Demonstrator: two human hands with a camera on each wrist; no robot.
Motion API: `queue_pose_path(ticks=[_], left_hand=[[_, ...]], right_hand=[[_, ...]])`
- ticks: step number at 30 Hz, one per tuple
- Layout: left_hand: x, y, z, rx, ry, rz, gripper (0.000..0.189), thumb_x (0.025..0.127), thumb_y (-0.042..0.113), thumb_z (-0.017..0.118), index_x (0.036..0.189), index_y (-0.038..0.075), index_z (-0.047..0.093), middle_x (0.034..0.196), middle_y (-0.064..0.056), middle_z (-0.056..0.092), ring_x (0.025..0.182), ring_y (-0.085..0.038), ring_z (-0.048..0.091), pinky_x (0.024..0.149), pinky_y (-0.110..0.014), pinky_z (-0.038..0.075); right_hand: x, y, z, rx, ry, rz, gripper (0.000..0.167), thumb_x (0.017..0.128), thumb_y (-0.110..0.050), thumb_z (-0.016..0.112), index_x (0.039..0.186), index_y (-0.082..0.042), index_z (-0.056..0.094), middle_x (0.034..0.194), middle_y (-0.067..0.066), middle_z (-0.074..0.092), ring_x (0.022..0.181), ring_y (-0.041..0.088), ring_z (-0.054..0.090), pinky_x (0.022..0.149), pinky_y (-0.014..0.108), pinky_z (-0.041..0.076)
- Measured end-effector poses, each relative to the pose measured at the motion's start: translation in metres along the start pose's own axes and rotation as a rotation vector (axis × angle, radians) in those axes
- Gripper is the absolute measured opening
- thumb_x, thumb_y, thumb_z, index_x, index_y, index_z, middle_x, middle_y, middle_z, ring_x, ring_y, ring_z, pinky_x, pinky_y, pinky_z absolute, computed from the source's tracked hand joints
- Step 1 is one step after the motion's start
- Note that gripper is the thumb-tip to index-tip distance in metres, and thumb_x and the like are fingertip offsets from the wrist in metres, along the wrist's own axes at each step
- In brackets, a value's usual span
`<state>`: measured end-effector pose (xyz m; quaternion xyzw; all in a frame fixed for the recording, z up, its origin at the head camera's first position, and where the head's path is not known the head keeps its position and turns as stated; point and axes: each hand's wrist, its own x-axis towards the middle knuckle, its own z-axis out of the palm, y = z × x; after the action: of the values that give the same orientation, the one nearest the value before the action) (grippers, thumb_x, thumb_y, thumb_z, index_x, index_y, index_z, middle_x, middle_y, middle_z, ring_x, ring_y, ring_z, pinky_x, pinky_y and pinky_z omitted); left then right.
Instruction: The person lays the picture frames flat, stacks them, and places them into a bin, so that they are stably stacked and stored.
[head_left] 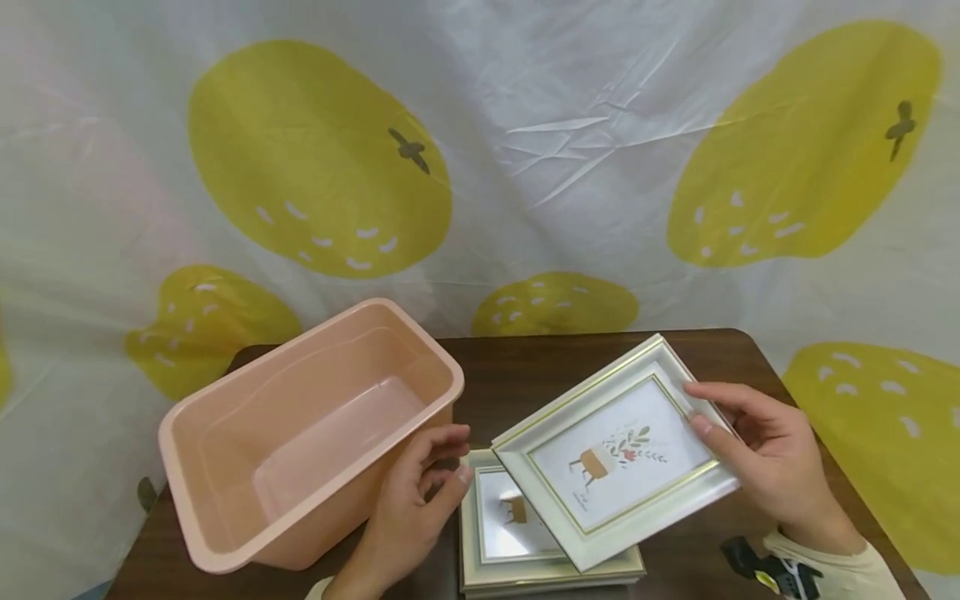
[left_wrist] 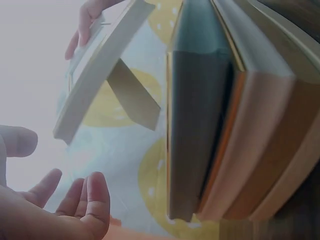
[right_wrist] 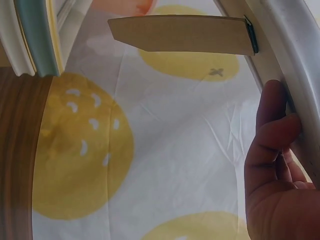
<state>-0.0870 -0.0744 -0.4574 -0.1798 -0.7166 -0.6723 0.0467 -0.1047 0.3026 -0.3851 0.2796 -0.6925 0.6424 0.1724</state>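
My right hand (head_left: 783, 462) pinches the right edge of a cream picture frame (head_left: 615, 458) with gold trim and a print of a plant in a brown pot. The frame is held tilted, its fold-out stand (right_wrist: 185, 35) sticking out behind in the right wrist view. Partly covered by it in the head view is a stack of similar frames (head_left: 555, 573) on the table. My left hand (head_left: 416, 500) is between the pink bin (head_left: 330, 521) and that stack, fingers loosely bent and holding nothing. Stacked frame edges (left_wrist: 195, 135) fill the right of the left wrist view.
The pink bin stands on the left side of the dark wooden table (head_left: 487, 367), its inside floor visible. Behind the table hangs a pale curtain (head_left: 555, 167) printed with yellow fruit. A dark wrist strap (head_left: 772, 575) sits at the right cuff.
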Motion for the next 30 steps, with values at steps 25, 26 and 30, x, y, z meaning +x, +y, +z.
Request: queue_pose_path(ticks=[25,26,30], left_hand=[[0.030,0.005,0.017,-0.133,-0.305,0.133,0.047,0.102,0.012,0.060,0.148,0.003,0.053,0.152,-0.016,0.057,0.139,-0.027,0.055,0.112,-0.042,0.051],[0.030,0.004,0.017,-0.152,-0.329,0.120,0.048,0.103,0.013,0.059,0.149,0.003,0.052,0.153,-0.017,0.055,0.139,-0.027,0.054,0.111,-0.040,0.051],[0.032,0.004,0.017,-0.195,-0.413,0.046,0.049,0.106,0.020,0.055,0.152,0.003,0.049,0.153,-0.020,0.053,0.136,-0.028,0.054,0.103,-0.033,0.055]], right_hand=[[-0.008,0.005,0.030,0.044,-0.206,-0.156,0.056,0.074,0.037,0.059,0.122,0.010,0.071,0.123,0.009,0.076,0.083,0.011,0.073,0.054,0.024,0.058],[-0.008,0.006,0.030,0.047,-0.207,-0.160,0.055,0.074,0.036,0.059,0.122,0.010,0.071,0.123,0.009,0.076,0.083,0.011,0.073,0.054,0.024,0.057],[-0.009,0.005,0.030,0.045,-0.202,-0.160,0.056,0.074,0.036,0.059,0.121,0.010,0.071,0.123,0.009,0.076,0.081,0.011,0.072,0.052,0.024,0.057]])
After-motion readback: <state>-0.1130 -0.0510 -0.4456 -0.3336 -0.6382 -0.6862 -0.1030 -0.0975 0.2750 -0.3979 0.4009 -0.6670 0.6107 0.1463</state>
